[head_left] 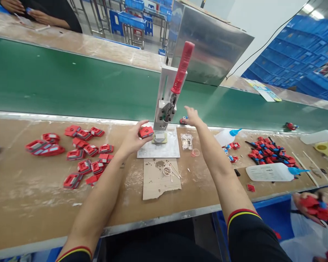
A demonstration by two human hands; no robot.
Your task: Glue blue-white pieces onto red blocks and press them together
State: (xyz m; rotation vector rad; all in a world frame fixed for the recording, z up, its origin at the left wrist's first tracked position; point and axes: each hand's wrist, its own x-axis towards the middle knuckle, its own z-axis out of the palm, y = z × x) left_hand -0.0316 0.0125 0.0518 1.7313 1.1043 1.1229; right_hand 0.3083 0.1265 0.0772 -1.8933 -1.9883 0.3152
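Observation:
My left hand point(133, 138) holds a red plastic part point(146, 132) between thumb and fingers, just left of the press fixture. The toggle press, with its red handle point(183, 67), stands upright over a round seat point(160, 137) on a metal base plate point(171, 147). My right hand point(192, 117) reaches past the press on its right, fingers spread, beside a small red and blue piece point(183, 120) at the belt's edge. Whether the fingertips touch that piece I cannot tell. Many red and grey parts point(84, 154) lie on the table to the left.
A green conveyor belt point(71, 80) runs behind the press. Torn cardboard point(155, 182) with cotton swabs lies in front. To the right are glue bottles point(270, 171) and a pile of red and black parts point(270, 151). Other people's hands show at top left and lower right.

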